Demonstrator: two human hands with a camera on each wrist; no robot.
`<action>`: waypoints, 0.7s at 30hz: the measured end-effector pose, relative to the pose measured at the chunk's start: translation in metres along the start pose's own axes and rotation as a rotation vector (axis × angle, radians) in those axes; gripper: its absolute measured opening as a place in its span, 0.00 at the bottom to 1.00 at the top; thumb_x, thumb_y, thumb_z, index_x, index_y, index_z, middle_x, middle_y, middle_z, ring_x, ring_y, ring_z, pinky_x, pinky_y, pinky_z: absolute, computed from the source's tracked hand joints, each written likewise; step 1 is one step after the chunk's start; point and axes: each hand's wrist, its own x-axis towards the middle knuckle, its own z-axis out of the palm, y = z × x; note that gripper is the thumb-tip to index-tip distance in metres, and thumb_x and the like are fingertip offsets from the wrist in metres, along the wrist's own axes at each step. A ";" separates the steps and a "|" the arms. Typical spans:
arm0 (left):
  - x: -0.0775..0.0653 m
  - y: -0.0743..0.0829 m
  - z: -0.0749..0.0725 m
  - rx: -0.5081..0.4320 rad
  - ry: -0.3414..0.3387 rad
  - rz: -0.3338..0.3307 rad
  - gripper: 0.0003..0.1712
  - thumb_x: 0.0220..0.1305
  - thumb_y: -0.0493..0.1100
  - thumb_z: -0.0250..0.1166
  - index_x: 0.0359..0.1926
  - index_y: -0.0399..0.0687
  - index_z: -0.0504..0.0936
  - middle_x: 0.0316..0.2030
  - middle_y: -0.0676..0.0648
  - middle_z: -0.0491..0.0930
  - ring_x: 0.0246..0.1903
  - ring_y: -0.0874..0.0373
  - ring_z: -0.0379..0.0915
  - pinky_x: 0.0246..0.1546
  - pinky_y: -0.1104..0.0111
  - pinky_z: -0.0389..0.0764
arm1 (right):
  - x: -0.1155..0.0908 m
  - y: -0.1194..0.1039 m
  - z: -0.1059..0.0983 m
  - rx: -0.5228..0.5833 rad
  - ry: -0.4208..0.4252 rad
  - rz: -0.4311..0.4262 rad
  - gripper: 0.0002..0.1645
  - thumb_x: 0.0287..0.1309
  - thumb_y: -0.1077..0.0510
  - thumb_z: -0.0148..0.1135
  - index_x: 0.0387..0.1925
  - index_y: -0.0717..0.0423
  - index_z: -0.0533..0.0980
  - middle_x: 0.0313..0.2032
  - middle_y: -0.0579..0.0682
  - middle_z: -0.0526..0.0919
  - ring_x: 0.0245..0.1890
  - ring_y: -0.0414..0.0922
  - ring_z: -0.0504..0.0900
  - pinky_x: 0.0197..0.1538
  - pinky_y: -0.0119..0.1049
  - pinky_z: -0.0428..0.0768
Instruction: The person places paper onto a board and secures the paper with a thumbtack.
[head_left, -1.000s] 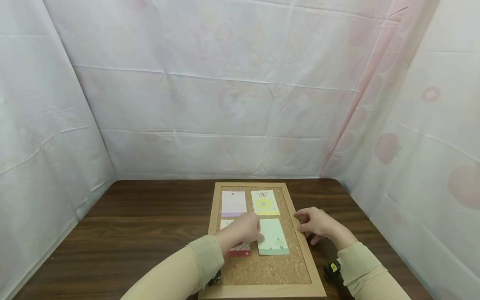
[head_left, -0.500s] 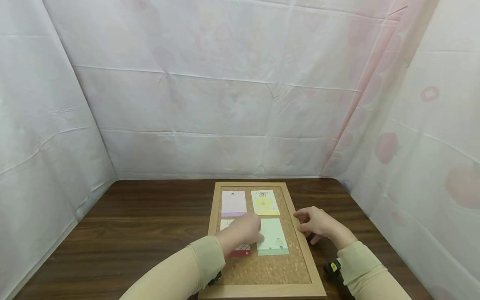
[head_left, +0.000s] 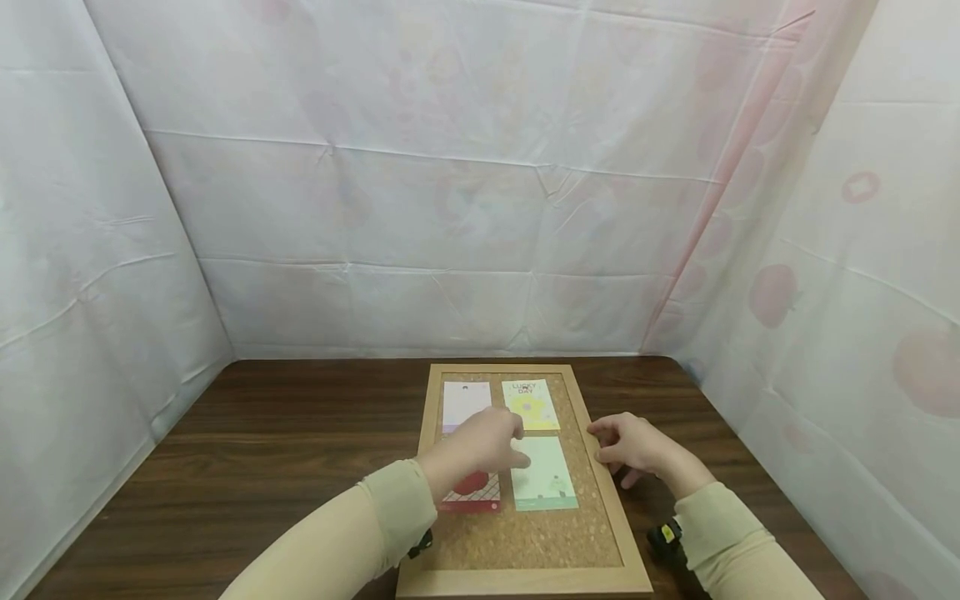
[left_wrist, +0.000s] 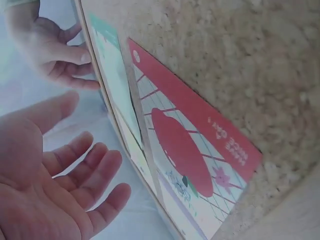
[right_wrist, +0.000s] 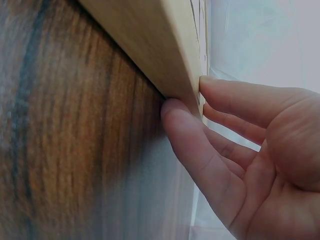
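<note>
A wood-framed corkboard point(head_left: 540, 542) lies on the dark table with several cards on it. My left hand point(head_left: 480, 446) hovers over its middle, thumb and fingers apart; the left wrist view shows nothing between them. Below that hand are a red card with a large fruit picture point(left_wrist: 187, 145), partly covered in the head view, and a pale green card point(head_left: 547, 483). At the board's right edge, my right hand point(head_left: 637, 446) grips the wooden frame point(right_wrist: 165, 50), one finger on its top and the thumb point(right_wrist: 180, 115) against its side.
A pale purple card point(head_left: 463, 404) and a yellow flower card point(head_left: 528, 410) sit in the upper row of the board, each with a small dark spot near its top. White printed sheets point(head_left: 435, 208) enclose the table point(head_left: 300, 467) at the back and sides.
My left hand has lifted off the spot between the red and green cards and moved slightly up and left, thumb and finger spreading. The right hand stays at the frame.
</note>
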 end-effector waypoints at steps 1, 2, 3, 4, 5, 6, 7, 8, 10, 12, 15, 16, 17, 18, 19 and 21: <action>-0.001 0.000 0.001 0.010 -0.009 0.003 0.25 0.56 0.55 0.77 0.49 0.45 0.86 0.45 0.50 0.84 0.45 0.55 0.80 0.47 0.63 0.82 | 0.000 0.000 0.000 -0.001 -0.002 -0.002 0.32 0.61 0.65 0.68 0.66 0.64 0.72 0.35 0.53 0.82 0.28 0.50 0.85 0.23 0.46 0.84; -0.002 0.000 0.002 0.024 -0.018 0.007 0.28 0.55 0.57 0.77 0.50 0.46 0.86 0.46 0.50 0.83 0.46 0.55 0.80 0.48 0.63 0.81 | -0.001 0.000 0.000 -0.002 -0.003 -0.003 0.31 0.61 0.65 0.68 0.66 0.64 0.72 0.35 0.53 0.82 0.28 0.50 0.85 0.23 0.46 0.84; -0.003 0.000 0.003 0.037 -0.027 0.011 0.30 0.53 0.59 0.78 0.51 0.46 0.86 0.47 0.49 0.82 0.46 0.55 0.80 0.48 0.62 0.82 | -0.001 0.000 0.000 -0.002 -0.004 -0.002 0.31 0.61 0.65 0.68 0.66 0.64 0.73 0.35 0.53 0.82 0.28 0.50 0.85 0.23 0.46 0.84; -0.004 0.000 0.005 0.049 -0.035 0.014 0.32 0.52 0.60 0.78 0.52 0.46 0.85 0.48 0.49 0.82 0.46 0.54 0.80 0.48 0.62 0.82 | -0.001 0.000 0.000 -0.002 -0.005 -0.001 0.31 0.61 0.65 0.68 0.66 0.64 0.73 0.35 0.53 0.82 0.28 0.50 0.85 0.23 0.46 0.84; -0.005 0.000 0.007 0.065 -0.041 0.017 0.34 0.51 0.61 0.79 0.53 0.46 0.85 0.49 0.49 0.81 0.46 0.54 0.80 0.49 0.61 0.82 | -0.001 0.000 0.000 -0.003 -0.004 0.000 0.31 0.61 0.65 0.69 0.66 0.64 0.73 0.35 0.53 0.82 0.28 0.50 0.85 0.23 0.46 0.84; -0.006 0.000 0.010 0.082 -0.045 0.021 0.36 0.50 0.63 0.79 0.54 0.46 0.85 0.49 0.48 0.81 0.47 0.54 0.80 0.49 0.61 0.82 | -0.001 0.000 0.000 -0.002 -0.003 0.003 0.31 0.61 0.65 0.69 0.66 0.64 0.73 0.35 0.53 0.82 0.28 0.50 0.85 0.23 0.46 0.84; -0.007 0.000 0.012 0.097 -0.046 0.025 0.37 0.49 0.63 0.79 0.55 0.46 0.85 0.49 0.48 0.81 0.46 0.54 0.80 0.48 0.61 0.82 | -0.001 0.000 0.000 -0.004 -0.004 0.002 0.31 0.61 0.65 0.69 0.66 0.64 0.73 0.35 0.53 0.82 0.28 0.49 0.85 0.23 0.46 0.84; -0.008 0.000 0.014 0.112 -0.047 0.030 0.38 0.48 0.64 0.79 0.55 0.46 0.85 0.49 0.48 0.81 0.45 0.55 0.80 0.48 0.62 0.82 | -0.001 -0.001 0.000 -0.003 -0.005 0.003 0.31 0.61 0.65 0.69 0.66 0.64 0.73 0.35 0.53 0.82 0.29 0.49 0.85 0.23 0.46 0.84; -0.009 0.000 0.016 0.131 -0.049 0.037 0.38 0.47 0.64 0.80 0.53 0.46 0.85 0.47 0.49 0.80 0.41 0.57 0.78 0.44 0.63 0.82 | -0.001 -0.001 -0.001 -0.001 -0.009 0.001 0.32 0.61 0.65 0.69 0.66 0.64 0.72 0.36 0.53 0.82 0.29 0.50 0.85 0.23 0.46 0.84; -0.009 0.000 0.018 0.144 -0.050 0.041 0.36 0.46 0.64 0.80 0.50 0.46 0.86 0.43 0.51 0.79 0.36 0.59 0.75 0.40 0.65 0.81 | 0.000 -0.001 -0.001 -0.002 -0.015 -0.006 0.32 0.61 0.65 0.68 0.66 0.65 0.72 0.36 0.53 0.82 0.29 0.50 0.85 0.23 0.46 0.84; -0.009 0.000 0.019 0.144 -0.060 0.044 0.33 0.46 0.63 0.80 0.46 0.44 0.87 0.39 0.51 0.78 0.31 0.60 0.71 0.34 0.66 0.79 | 0.000 0.000 -0.001 -0.002 -0.019 -0.009 0.32 0.61 0.65 0.68 0.67 0.66 0.71 0.36 0.53 0.82 0.29 0.50 0.85 0.23 0.46 0.84; -0.009 0.001 0.019 0.145 -0.064 0.046 0.33 0.46 0.62 0.80 0.45 0.44 0.87 0.39 0.51 0.78 0.31 0.60 0.71 0.34 0.66 0.79 | 0.000 0.000 -0.001 -0.001 -0.019 -0.008 0.32 0.62 0.65 0.68 0.66 0.65 0.71 0.36 0.53 0.82 0.29 0.50 0.85 0.23 0.46 0.84; -0.009 0.001 0.019 0.144 -0.066 0.046 0.32 0.46 0.62 0.80 0.45 0.44 0.87 0.40 0.51 0.78 0.31 0.60 0.70 0.34 0.66 0.79 | 0.000 0.001 -0.001 -0.002 -0.017 -0.006 0.32 0.62 0.65 0.68 0.66 0.65 0.71 0.36 0.53 0.82 0.29 0.50 0.85 0.23 0.46 0.84; -0.009 0.001 0.019 0.147 -0.069 0.048 0.32 0.46 0.61 0.81 0.45 0.43 0.87 0.40 0.50 0.79 0.31 0.60 0.70 0.35 0.67 0.79 | 0.001 0.001 -0.001 0.000 -0.013 -0.002 0.32 0.62 0.65 0.68 0.66 0.65 0.72 0.36 0.53 0.82 0.29 0.50 0.85 0.23 0.46 0.84; -0.009 0.001 0.019 0.148 -0.071 0.050 0.32 0.46 0.61 0.81 0.45 0.43 0.87 0.41 0.50 0.79 0.31 0.61 0.71 0.35 0.67 0.79 | 0.001 0.001 -0.001 -0.001 -0.010 0.000 0.32 0.61 0.65 0.68 0.66 0.64 0.72 0.36 0.53 0.82 0.28 0.50 0.85 0.23 0.46 0.84; -0.010 0.001 0.019 0.159 -0.075 0.059 0.31 0.46 0.60 0.81 0.43 0.43 0.87 0.40 0.50 0.80 0.32 0.61 0.71 0.37 0.67 0.80 | 0.000 0.001 0.000 -0.002 -0.007 0.002 0.31 0.61 0.65 0.69 0.66 0.64 0.72 0.36 0.52 0.82 0.28 0.50 0.85 0.23 0.46 0.84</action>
